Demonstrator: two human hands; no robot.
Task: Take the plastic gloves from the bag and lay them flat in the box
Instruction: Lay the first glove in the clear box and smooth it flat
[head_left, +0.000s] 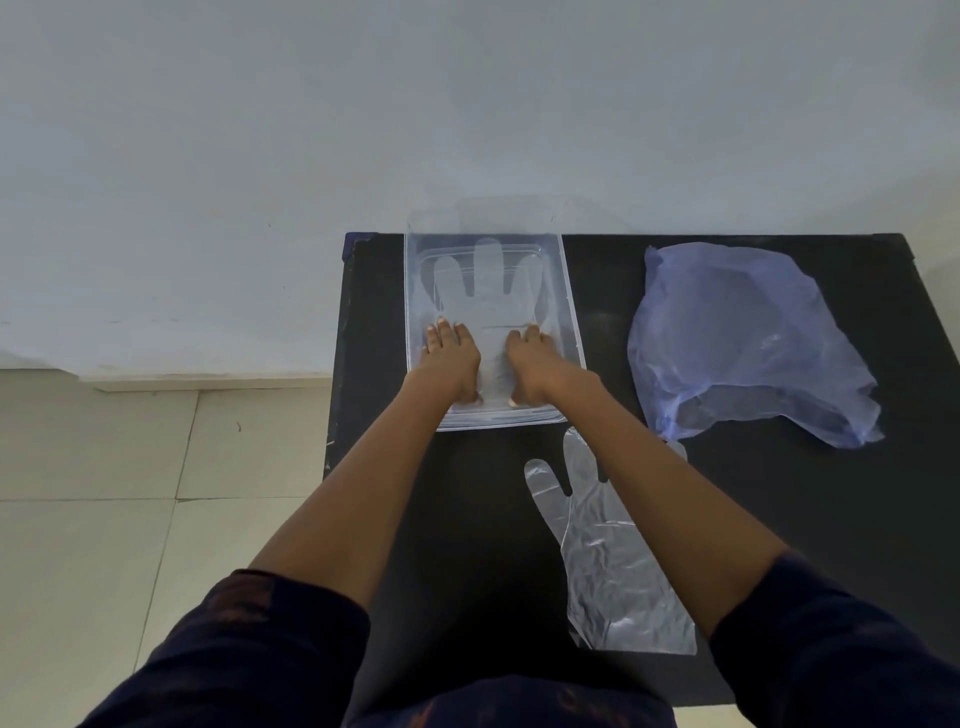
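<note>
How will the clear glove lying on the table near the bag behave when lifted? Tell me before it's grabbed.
The glove on the table is thin, wrinkled film, so it will probably droop limply from any pinch. It looks very light, so it could flutter or cling. Its glossy surface suggests it may slide on the black table.

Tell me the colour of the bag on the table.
The bag is translucent pale blue-violet, seen in the head view.

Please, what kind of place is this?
Probably a plain indoor room, perhaps at home: a small black table against a bare white wall, and a pale tiled floor. Nothing suggests a workshop or laboratory.
</note>
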